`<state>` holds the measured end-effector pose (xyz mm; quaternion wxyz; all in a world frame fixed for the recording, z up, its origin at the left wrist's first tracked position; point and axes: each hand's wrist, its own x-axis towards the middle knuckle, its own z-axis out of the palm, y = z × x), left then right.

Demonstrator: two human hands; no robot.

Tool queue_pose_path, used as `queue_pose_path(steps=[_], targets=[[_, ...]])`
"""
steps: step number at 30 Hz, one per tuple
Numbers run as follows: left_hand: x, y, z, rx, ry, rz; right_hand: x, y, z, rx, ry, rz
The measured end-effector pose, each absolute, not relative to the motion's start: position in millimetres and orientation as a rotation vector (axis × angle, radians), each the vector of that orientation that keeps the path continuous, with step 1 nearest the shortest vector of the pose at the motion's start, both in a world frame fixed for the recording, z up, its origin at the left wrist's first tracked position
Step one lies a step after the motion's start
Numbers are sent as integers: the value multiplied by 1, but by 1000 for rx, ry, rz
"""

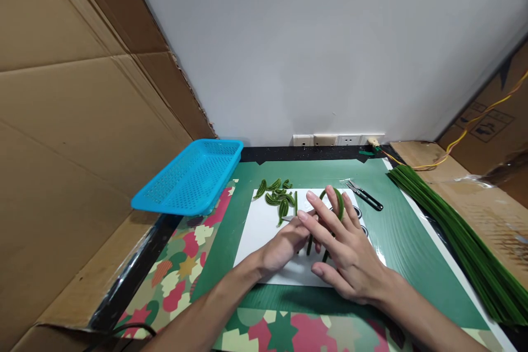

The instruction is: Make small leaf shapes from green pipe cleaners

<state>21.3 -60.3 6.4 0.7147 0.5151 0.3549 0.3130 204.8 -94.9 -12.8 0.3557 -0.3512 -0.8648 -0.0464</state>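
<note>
A green fuzzy stem (340, 204) is bent into a loop, its ends hanging below between my hands. My left hand (284, 245) is closed around part of it, its fingertips partly behind my right hand. Fingers spread, my right hand (348, 250) lies over the stem, which passes between its fingers. Beneath both hands is a white sheet (258, 234). Several green leaf-shaped pieces (283, 209) lie at its upper left, beside a short straight stem (296, 202). Scissors lie under my hands; their dark handle loops (363, 230) show at the right and a blade tip at the left.
A blue perforated basket (192, 179) stands at the left. Black-handled snips (367, 197) lie on the green mat (416, 253). Along the right edge is a long bundle of green stems (457, 242). Cardboard flanks both sides; a yellow-red cable (465, 133) runs to the wall sockets (348, 140).
</note>
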Motion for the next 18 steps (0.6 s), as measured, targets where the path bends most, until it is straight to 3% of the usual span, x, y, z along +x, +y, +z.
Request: queue_pose_path(steps=[18], targets=[[26,-52,-3,1076,720,594,213,-83,-15,-1016,-2290,-257]])
